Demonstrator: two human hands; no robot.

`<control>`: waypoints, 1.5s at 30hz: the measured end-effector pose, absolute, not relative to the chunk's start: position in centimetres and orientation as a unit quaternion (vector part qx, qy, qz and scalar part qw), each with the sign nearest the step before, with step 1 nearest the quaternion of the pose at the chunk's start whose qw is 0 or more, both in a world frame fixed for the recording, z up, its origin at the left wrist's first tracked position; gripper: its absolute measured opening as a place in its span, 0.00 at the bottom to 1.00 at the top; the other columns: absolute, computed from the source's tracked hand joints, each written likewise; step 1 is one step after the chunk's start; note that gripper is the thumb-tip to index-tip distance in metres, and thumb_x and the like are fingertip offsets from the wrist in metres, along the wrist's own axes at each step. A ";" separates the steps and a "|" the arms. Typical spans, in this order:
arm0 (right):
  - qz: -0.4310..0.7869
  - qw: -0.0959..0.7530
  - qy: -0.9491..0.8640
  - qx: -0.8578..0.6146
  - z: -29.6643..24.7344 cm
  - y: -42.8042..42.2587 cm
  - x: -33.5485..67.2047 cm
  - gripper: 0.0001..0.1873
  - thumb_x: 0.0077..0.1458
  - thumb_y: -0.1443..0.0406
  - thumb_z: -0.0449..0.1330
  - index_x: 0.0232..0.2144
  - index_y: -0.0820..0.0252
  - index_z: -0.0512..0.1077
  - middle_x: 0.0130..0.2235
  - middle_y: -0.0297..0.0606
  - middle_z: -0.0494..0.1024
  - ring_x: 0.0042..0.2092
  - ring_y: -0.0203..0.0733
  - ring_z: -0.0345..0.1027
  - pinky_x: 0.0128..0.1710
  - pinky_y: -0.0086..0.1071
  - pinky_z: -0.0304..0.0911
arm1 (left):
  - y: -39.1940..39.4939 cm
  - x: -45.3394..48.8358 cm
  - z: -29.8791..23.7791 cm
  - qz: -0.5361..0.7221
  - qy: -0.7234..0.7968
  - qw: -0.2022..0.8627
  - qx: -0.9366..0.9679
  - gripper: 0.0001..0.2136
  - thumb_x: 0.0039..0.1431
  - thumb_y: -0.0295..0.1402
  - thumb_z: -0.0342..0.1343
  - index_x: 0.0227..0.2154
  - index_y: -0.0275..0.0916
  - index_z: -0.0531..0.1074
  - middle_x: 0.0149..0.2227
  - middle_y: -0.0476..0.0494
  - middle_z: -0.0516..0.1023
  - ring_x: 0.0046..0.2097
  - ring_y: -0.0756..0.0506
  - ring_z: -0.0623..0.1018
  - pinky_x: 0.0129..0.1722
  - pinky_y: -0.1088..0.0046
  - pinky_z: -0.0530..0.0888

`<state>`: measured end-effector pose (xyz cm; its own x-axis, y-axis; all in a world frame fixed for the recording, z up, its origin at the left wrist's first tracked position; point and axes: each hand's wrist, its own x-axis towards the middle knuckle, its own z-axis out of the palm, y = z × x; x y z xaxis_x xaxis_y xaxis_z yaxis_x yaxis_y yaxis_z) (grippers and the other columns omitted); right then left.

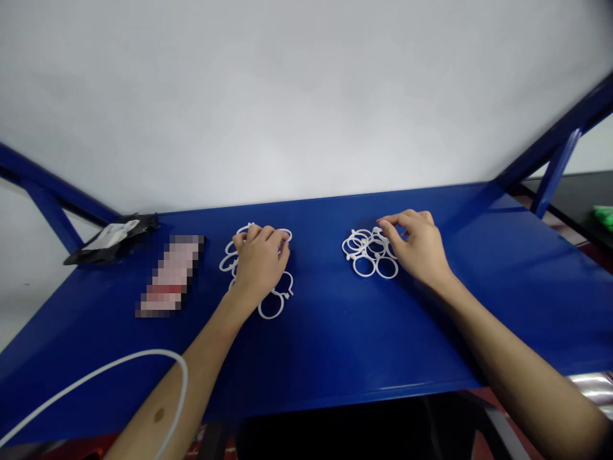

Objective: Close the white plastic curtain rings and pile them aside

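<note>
Two groups of white plastic ring clips lie on the blue table (330,345). My left hand (261,259) is over the left group of ring clips (271,305), its fingers curled down and closed about a ring, hiding much of the pile. One clip at its near right side shows a gap in its loop with small tabs. My right hand (416,246) is at the right edge of the other group of ring clips (364,266). Its thumb and forefinger pinch together at the tabs of an upper clip; the exact contact is too small to see clearly.
A pixelated pinkish phone-shaped item (172,275) lies left of my left hand. Behind it is a black plastic package (115,237) with a white label. A white cable (119,361) loops over my left forearm. Blue frame bars (558,169) stand at both ends, a pale wall (306,96) behind.
</note>
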<state>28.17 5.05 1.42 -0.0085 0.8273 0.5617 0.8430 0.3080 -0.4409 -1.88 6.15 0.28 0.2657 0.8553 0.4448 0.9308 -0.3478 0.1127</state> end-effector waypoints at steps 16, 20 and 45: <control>0.223 0.408 -0.802 -0.375 1.4 0.2 22.7 0.06 0.67 0.68 0.56 0.45 0.56 0.71 0.41 0.38 0.77 0.41 0.39 0.73 0.41 0.36 0.70 | 1.4 1.3 3.6 -0.349 -0.409 -0.274 -0.797 0.07 0.65 0.33 0.58 0.44 0.45 0.73 0.38 0.52 0.77 0.39 0.49 0.75 0.42 0.70 0.72; 0.288 0.400 -0.765 -0.415 1.6 0.1 22.6 0.02 0.65 0.66 0.58 0.41 0.57 0.71 0.34 0.34 0.76 0.33 0.35 0.70 0.33 0.31 0.67 | 1.6 1.2 3.3 -0.363 -0.426 -0.331 -0.760 0.08 0.64 0.35 0.60 0.45 0.46 0.74 0.42 0.50 0.78 0.39 0.49 0.77 0.40 0.72 0.74; 0.278 0.449 -0.743 -0.410 1.2 0.1 22.7 0.05 0.65 0.62 0.60 0.40 0.55 0.76 0.36 0.35 0.82 0.34 0.38 0.75 0.35 0.32 0.70 | 1.3 2.2 2.5 -0.405 -0.423 -0.245 -0.773 0.04 0.65 0.33 0.58 0.38 0.43 0.78 0.36 0.49 0.82 0.34 0.50 0.79 0.35 0.73 0.77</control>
<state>22.73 0.09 1.18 -0.2596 0.8597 0.4399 0.3606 0.5088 -0.7817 2.18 1.25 2.46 0.3141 0.8525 0.4180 0.4550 -0.5215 0.7218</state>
